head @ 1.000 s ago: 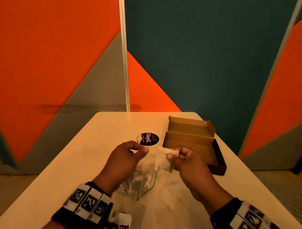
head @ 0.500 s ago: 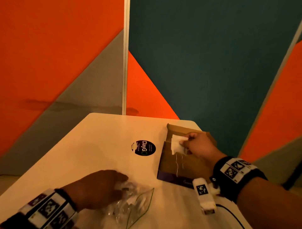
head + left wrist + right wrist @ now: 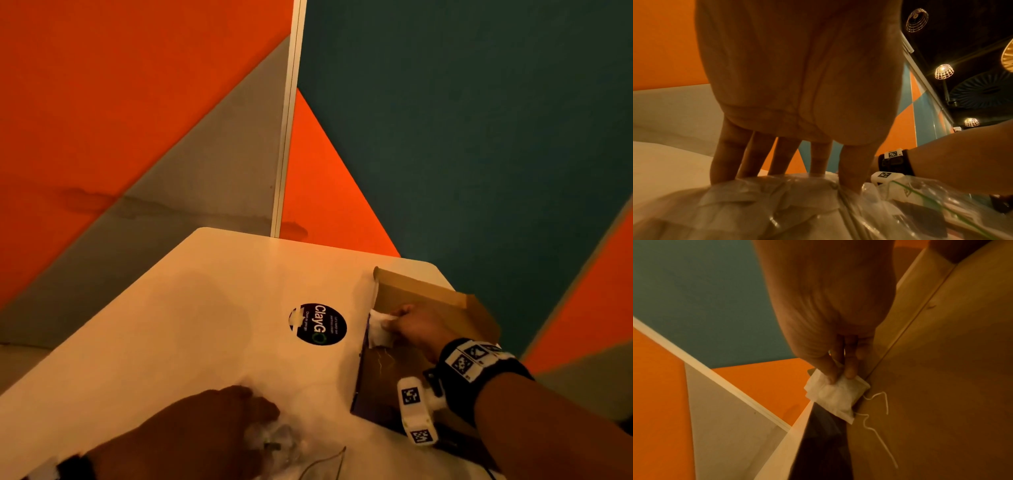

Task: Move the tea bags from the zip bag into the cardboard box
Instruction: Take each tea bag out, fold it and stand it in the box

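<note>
My right hand [image 3: 394, 320] [image 3: 839, 376] pinches a white tea bag [image 3: 378, 330] [image 3: 835, 397] between thumb and fingers, low in the far left corner of the open cardboard box [image 3: 404, 370] [image 3: 941, 386]. The bag's white string [image 3: 879, 423] trails on the box floor. My left hand [image 3: 212, 431] [image 3: 797, 177] rests with straight fingers on the clear zip bag [image 3: 291, 448] [image 3: 777, 209] at the table's near edge. White tea bags show through the plastic.
A round black sticker [image 3: 318, 323] lies on the white table [image 3: 171, 325] left of the box. The box's lid [image 3: 428, 287] folds back toward the teal and orange wall panels. The table's right edge runs just beyond the box.
My right hand carried the tea bag from above the zip bag over to the box and lowered it into the far left corner. My left hand dropped onto the zip bag.
</note>
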The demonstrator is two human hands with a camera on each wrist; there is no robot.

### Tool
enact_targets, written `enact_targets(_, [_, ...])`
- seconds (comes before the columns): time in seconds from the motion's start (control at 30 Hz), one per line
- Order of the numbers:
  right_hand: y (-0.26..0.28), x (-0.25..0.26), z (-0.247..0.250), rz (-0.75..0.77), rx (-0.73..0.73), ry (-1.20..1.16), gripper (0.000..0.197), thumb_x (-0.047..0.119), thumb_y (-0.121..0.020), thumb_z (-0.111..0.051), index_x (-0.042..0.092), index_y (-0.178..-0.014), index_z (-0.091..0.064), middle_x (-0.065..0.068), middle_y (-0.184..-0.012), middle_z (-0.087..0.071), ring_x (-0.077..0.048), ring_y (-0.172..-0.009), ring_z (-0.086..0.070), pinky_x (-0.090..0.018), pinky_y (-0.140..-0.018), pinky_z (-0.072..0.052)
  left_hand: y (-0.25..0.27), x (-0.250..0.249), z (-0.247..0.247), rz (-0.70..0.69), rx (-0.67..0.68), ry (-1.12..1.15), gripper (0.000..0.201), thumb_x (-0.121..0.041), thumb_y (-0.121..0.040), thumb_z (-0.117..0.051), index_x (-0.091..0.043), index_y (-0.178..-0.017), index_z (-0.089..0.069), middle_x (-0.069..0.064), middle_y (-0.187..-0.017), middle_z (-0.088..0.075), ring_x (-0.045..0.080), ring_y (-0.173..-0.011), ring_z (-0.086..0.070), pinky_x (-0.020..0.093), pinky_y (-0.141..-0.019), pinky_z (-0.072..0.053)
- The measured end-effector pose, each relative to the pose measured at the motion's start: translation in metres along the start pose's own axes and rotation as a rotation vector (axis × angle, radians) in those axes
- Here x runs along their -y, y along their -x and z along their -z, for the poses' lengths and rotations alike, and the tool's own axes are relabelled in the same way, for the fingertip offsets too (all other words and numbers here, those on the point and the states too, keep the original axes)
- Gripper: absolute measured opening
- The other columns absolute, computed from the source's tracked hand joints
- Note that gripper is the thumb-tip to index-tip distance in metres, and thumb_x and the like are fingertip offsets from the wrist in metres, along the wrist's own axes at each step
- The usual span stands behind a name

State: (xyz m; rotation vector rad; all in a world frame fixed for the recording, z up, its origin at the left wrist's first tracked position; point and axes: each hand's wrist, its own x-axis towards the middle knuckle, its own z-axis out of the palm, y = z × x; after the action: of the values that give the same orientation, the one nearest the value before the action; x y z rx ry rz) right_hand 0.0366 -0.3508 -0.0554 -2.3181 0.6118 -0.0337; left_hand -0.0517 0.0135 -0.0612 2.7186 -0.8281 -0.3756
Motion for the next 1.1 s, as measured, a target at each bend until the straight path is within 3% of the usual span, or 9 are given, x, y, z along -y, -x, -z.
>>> enact_targets(0.13, [-0.005, -0.001, 0.000, 0.087, -0.050, 0.202, 0.002, 0.015, -0.077, -0.073, 0.017, -0.077, -0.075, -0.004, -0.083, -0.073, -0.023, -0.085, -0.069, -0.043, -0.078, -0.061, 0.000, -0.011, -0.006, -0.013, 0.030, -0.070, 0.053, -0.061, -0.089, -0.051, -0.061, -0.139, -0.033, -0.021, -0.154, -0.029, 0.010, -0.138, -0.040, 0.030, -0.113, -0.036])
enact_targets(0.23, [-0.001, 0.001, 0.001, 0.134, -0.074, 0.305, 0.007, 0.015, -0.081, -0.068, 0.016, -0.084, -0.074, -0.004, -0.084, -0.071, -0.019, -0.081, -0.065, -0.032, -0.067, -0.055, 0.003, -0.019, -0.005, -0.014, 0.058, -0.122, 0.057, -0.060, -0.091, -0.051, -0.057, -0.143, -0.029, -0.022, -0.156, -0.025, 0.009, -0.139, -0.039, 0.029, -0.114, -0.035])
enact_targets(0.43, [-0.002, 0.004, 0.005, 0.182, -0.092, 0.470, 0.008, 0.020, -0.079, -0.071, 0.017, -0.086, -0.069, -0.004, -0.085, -0.069, -0.018, -0.079, -0.062, -0.024, -0.055, -0.042, 0.005, -0.020, -0.001, 0.001, 0.083, -0.140, 0.059, -0.062, -0.090, -0.049, -0.057, -0.144, -0.027, -0.022, -0.158, -0.022, 0.007, -0.140, -0.038, 0.028, -0.114, -0.034])
enact_targets(0.57, [-0.006, 0.005, 0.006, 0.164, -0.084, 0.494, 0.020, 0.026, -0.078, -0.074, 0.018, -0.095, -0.065, -0.002, -0.091, -0.067, -0.018, -0.084, -0.061, -0.026, -0.060, -0.043, 0.009, -0.025, 0.005, -0.008, 0.089, -0.140, 0.073, -0.083, -0.076, -0.032, -0.056, -0.145, -0.028, -0.027, -0.155, -0.024, 0.002, -0.140, -0.036, 0.023, -0.114, -0.029])
enact_targets(0.7, [0.003, 0.010, 0.017, 0.193, -0.114, 0.491, 0.035, 0.032, -0.078, -0.075, 0.016, -0.107, -0.062, -0.007, -0.104, -0.067, -0.024, -0.094, -0.061, -0.035, -0.079, -0.051, 0.013, -0.025, 0.010, -0.036, 0.072, -0.120, 0.056, -0.061, -0.095, -0.043, -0.046, -0.148, -0.030, -0.022, -0.153, -0.034, 0.002, -0.137, -0.038, 0.017, -0.111, -0.028])
enact_targets(0.83, [0.043, 0.025, 0.028, 0.279, -0.146, 0.315, 0.015, 0.029, -0.086, -0.068, 0.019, -0.096, -0.067, -0.005, -0.104, -0.070, -0.023, -0.096, -0.062, -0.038, -0.085, -0.052, 0.008, -0.019, 0.003, -0.029, 0.090, -0.145, 0.057, -0.059, -0.096, -0.044, -0.041, -0.149, -0.033, -0.014, -0.154, -0.037, 0.008, -0.138, -0.039, 0.021, -0.112, -0.028])
enact_targets(0.93, [0.114, 0.042, 0.031, 0.380, -0.111, 0.106, 0.006, 0.027, -0.091, -0.066, 0.026, -0.086, -0.069, 0.006, -0.091, -0.071, -0.012, -0.085, -0.065, -0.026, -0.071, -0.051, 0.006, -0.017, 0.003, -0.008, 0.103, -0.127, 0.055, -0.060, -0.096, -0.045, -0.043, -0.148, -0.034, -0.015, -0.154, -0.038, 0.010, -0.138, -0.041, 0.025, -0.113, -0.030])
enact_targets(1.0, [0.173, 0.045, 0.024, 0.437, 0.024, 0.084, 0.009, 0.028, -0.092, -0.067, 0.027, -0.086, -0.074, 0.013, -0.086, -0.071, -0.001, -0.075, -0.064, -0.018, -0.066, -0.047, 0.007, -0.017, 0.005, -0.008, 0.104, -0.129, 0.055, -0.061, -0.096, -0.045, -0.044, -0.147, -0.035, -0.014, -0.153, -0.041, 0.012, -0.137, -0.043, 0.027, -0.113, -0.033])
enact_targets(1.1, [0.242, 0.032, -0.001, 0.442, 0.321, 0.235, 0.013, 0.036, -0.092, -0.066, 0.034, -0.095, -0.078, 0.020, -0.093, -0.074, 0.008, -0.075, -0.065, -0.011, -0.069, -0.049, 0.010, -0.021, 0.006, -0.002, 0.098, -0.122, 0.054, -0.061, -0.096, -0.044, -0.043, -0.147, -0.038, -0.014, -0.152, -0.043, 0.012, -0.136, -0.045, 0.026, -0.111, -0.032])
